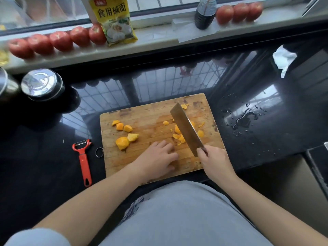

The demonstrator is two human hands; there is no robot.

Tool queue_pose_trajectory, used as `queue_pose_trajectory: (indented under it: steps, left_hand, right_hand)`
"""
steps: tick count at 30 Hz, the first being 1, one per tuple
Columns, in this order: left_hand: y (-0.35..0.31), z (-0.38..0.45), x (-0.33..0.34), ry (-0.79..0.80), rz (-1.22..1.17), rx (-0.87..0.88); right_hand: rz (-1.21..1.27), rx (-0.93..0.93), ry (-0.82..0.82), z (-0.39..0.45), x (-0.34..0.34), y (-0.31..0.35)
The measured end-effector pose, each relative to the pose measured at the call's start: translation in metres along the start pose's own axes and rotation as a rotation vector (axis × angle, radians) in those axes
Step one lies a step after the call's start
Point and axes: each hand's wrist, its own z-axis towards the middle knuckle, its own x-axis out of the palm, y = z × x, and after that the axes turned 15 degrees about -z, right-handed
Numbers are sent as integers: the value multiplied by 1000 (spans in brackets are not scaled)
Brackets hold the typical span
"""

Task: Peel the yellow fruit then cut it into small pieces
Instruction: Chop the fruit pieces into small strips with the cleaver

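So the yellow fruit (122, 143) is already in chunks on the wooden cutting board (142, 119); one bunch sits on the left side, more pieces lie scattered on the right under the cleaver (186, 129); right hand (213, 159) grips the cleaver's handle, blade tilted above the board; left hand (158, 159) lies flat on the board, fingers loosely spread, holding nothing; red peeler (83, 159) lies on the black counter just left of the board; yellow packet (113, 18) on the sill reads 食用碱面, with tomatoes (60, 40) lined up beside it.
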Motion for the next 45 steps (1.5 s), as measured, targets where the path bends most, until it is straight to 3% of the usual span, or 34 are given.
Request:
queue_pose_trajectory:
  steps: [6,15,17,19,21,23,27,30,38,41,43,45]
  left_hand:
    - [18,3,-6,68,170,163]
    - [82,-50,-52,-35,332,11]
    - [72,-53,-51,-182,243,-73]
    - [55,-63,-41,-276,-5,-166]
    - [38,-76,-23,-116,-118,-182]
    - [24,-84,-6,10,-77,-188]
    - [11,-81,7,-222,-86,-371]
    - [1,-79,11,-370,-111,-403]
    - [0,-75,20,-387,-88,-507]
    - [1,-76,23,-515,-180,-492]
    - [-1,-79,26,-446,-204,-368]
    - [0,-82,32,-243,-105,-225]
  right_hand:
    - [-4,-4,-20,-9,-2,-3]
    - [-27,3,12,-13,1,-5]
    - [-28,4,19,-12,2,-3]
    - [-33,4,28,-12,4,-1]
    - [-33,-1,38,-13,5,-1]
    - [-38,-19,56,-14,5,-2]
    - [-47,-26,77,-17,9,-2]
    - [-25,-34,74,-18,10,1]
    - [-4,-52,144,-21,11,10]
    - [23,-56,176,-22,12,12]
    - [31,-48,197,-22,13,13]
    - [31,-42,207,-22,13,13]
